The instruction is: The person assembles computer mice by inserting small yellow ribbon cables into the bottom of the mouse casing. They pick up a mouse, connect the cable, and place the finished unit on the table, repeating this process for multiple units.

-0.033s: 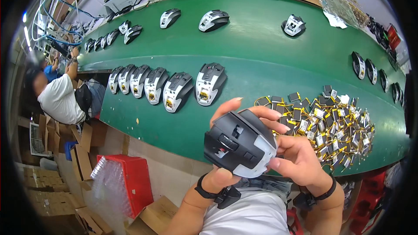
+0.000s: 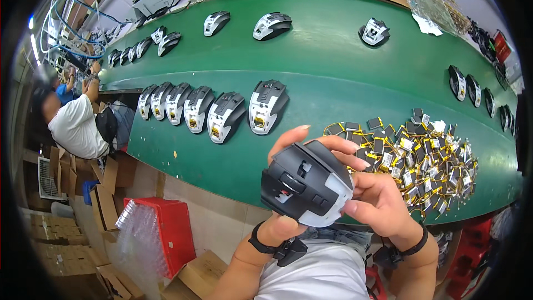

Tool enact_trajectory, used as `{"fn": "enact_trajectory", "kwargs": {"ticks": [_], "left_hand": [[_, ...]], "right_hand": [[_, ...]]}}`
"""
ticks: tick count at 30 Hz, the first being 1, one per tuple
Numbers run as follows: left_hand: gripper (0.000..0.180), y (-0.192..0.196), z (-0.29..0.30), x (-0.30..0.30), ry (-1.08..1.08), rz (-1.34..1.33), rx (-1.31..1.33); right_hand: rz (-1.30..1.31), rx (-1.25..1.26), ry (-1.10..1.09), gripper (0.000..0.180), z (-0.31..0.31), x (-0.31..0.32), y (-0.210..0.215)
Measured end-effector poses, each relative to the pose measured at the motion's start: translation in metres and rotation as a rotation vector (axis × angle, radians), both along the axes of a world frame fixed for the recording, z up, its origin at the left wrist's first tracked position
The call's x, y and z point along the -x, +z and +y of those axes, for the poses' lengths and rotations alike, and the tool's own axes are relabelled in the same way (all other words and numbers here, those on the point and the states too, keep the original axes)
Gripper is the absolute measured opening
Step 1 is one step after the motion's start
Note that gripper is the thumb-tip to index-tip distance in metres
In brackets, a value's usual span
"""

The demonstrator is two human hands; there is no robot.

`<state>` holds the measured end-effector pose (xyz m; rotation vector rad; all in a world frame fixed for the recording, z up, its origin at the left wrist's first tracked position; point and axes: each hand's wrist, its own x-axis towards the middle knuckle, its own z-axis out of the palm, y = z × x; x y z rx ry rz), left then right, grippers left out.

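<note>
We see open green belt [image 2: 333, 78] mid-table | battery pile [image 2: 422, 155] blocks our right | mouse row [image 2: 211, 111] crowds left

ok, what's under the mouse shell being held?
The left hand cups the mouse shell from below and the right hand grips its side. Beneath them is a pale shirt. The shell's underside faces away, covered by the palm.
</note>
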<state>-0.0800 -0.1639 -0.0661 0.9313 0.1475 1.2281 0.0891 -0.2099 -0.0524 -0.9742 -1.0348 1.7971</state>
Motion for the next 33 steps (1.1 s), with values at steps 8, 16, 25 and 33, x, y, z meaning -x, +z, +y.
{"fn": "enact_trajectory", "kwargs": {"ticks": [8, 16, 25, 33], "left_hand": [[0.091, 0.003, -0.005, -0.011, 0.097, 0.091, -0.097], [0.08, 0.007, -0.004, -0.012, 0.118, 0.214, -0.233], [0.086, -0.009, 0.03, -0.007, -0.022, -0.135, 0.143], [0.081, -0.016, 0.022, -0.023, -0.138, -0.162, 0.261]], "right_hand": [[0.027, 0.021, -0.048, 0.01, -0.003, -0.002, -0.006], [0.089, 0.04, -0.079, 0.02, -0.007, 0.002, -0.008], [-0.093, -0.361, -0.337, 0.039, -0.029, -0.019, -0.007], [0.294, -0.311, -0.545, 0.047, -0.008, 0.005, -0.003]]}}
